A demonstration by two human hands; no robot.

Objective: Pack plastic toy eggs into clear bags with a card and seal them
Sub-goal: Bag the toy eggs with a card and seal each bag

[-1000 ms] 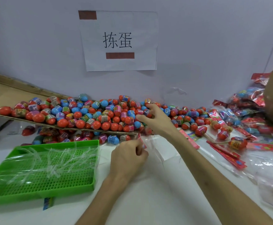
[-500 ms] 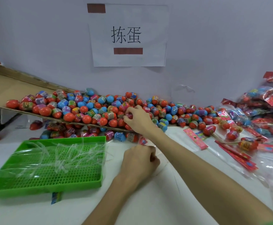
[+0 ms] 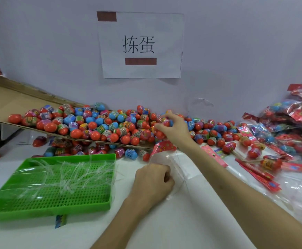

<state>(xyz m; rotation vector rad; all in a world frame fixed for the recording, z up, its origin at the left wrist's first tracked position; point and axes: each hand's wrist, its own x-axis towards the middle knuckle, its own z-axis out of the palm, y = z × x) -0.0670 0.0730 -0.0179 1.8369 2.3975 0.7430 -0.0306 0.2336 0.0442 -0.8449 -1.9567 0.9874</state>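
A heap of red, blue and purple plastic toy eggs (image 3: 99,123) lies on a sloping cardboard sheet (image 3: 1,99) against the wall. My right hand (image 3: 175,130) reaches into the heap's right end, its fingers curled round an egg (image 3: 165,121). My left hand (image 3: 153,182) pinches the edge of a clear bag (image 3: 179,164) on the white table. The bag has a red patterned card (image 3: 163,146) at its far end.
A green perforated tray (image 3: 53,193) with clear plastic strips sits at the left. Sealed packs and red cards (image 3: 259,175) pile up at the right. Loose eggs (image 3: 130,153) lie under the cardboard edge. A paper sign (image 3: 141,45) hangs on the wall.
My right hand went left into the heap, then back right, and closed round an egg. The left hand kept its hold on the bag, whose red card end now shows.
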